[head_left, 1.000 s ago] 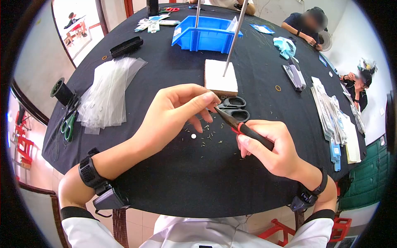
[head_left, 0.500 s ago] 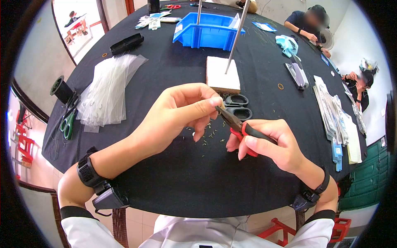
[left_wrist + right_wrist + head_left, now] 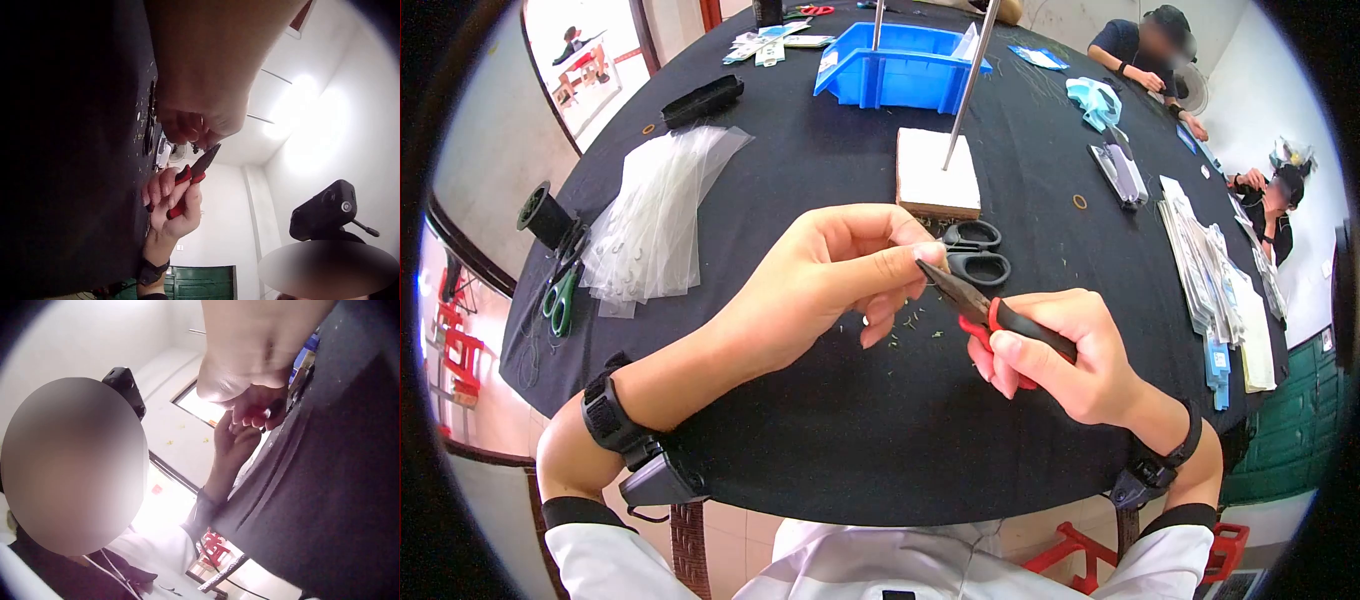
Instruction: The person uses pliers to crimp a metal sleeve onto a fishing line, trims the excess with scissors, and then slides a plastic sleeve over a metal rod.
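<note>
In the head view my right hand (image 3: 1065,350) grips needle-nose pliers (image 3: 962,293) with red-and-black handles. Their pointed tip reaches the fingertips of my left hand (image 3: 830,270). There, thumb and index finger pinch something tiny; I cannot tell what it is. The left wrist view shows the pliers (image 3: 203,164) slanting up toward the left fingertips, both hands raised over the table. Just beyond the fingers, black-handled scissors (image 3: 980,268) lie on the cloth, their blades hidden behind the left hand. Small greenish clippings (image 3: 912,322) are scattered below.
A white-topped block (image 3: 938,180) with a metal rod (image 3: 968,100) stands ahead, before a blue bin (image 3: 900,85). Clear plastic sleeves (image 3: 655,215), green scissors (image 3: 560,300) and a spool (image 3: 545,213) lie left. A stapler (image 3: 1117,172) and packets (image 3: 1195,260) lie right.
The pliers' handles have spread apart since the earliest frame, their tip staying by the left fingertips. My left thumb and index finger have closed together, and the right hand has shifted slightly rightward.
</note>
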Demonstrator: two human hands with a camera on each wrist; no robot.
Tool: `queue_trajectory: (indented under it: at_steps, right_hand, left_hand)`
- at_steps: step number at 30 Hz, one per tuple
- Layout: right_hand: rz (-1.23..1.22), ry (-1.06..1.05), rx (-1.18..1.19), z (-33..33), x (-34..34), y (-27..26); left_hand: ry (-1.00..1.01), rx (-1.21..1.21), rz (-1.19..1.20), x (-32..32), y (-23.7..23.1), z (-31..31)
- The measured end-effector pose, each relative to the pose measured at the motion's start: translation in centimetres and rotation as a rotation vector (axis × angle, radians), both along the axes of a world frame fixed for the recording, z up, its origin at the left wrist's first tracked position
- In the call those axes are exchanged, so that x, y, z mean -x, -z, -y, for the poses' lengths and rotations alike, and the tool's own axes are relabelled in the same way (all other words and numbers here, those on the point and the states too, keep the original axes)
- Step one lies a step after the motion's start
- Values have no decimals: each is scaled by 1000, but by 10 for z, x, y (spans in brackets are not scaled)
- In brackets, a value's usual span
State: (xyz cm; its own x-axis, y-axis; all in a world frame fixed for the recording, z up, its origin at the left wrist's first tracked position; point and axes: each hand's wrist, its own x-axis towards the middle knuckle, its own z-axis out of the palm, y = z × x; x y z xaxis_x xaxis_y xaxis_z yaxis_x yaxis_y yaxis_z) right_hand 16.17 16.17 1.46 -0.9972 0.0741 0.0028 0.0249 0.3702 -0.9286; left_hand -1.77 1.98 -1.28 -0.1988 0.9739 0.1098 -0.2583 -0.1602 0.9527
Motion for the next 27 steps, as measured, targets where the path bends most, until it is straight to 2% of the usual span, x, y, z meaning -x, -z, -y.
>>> queue_trajectory:
  at_steps: [2,5,8,12,15,18,20,24,25,27]
  right_hand:
    - [20,-18,-15,-3,2,-2]
    - [-106,-71,65,-9,7,9]
    - [-134,-51,117,-11,8,12]
    - [-37,-73,152,-13,6,9]
    - [-211,-91,68,-12,9,18]
    - [-92,-29,56,-7,5,7]
    - [-121,-23,-1,-4,3,7]
    - [-189,3,-137,-2,4,4]
    - [-284,12,-162,-5,6,12]
    - [-270,101,-96,-4,6,13]
  left_hand:
    - [6,3,-1,0,0,0]
    - [15,8,-12,2,-1,0]
    - [13,7,-34,1,-2,0]
    - [-3,18,-51,0,-1,0]
    - [4,18,-43,0,-1,0]
    - [14,13,-31,1,0,-1]
    - [-7,23,-41,0,0,0]
    - [-108,89,-167,-4,-7,1]
    - [-139,113,-219,-4,-9,2]
    - [-147,101,-279,-2,-9,3]
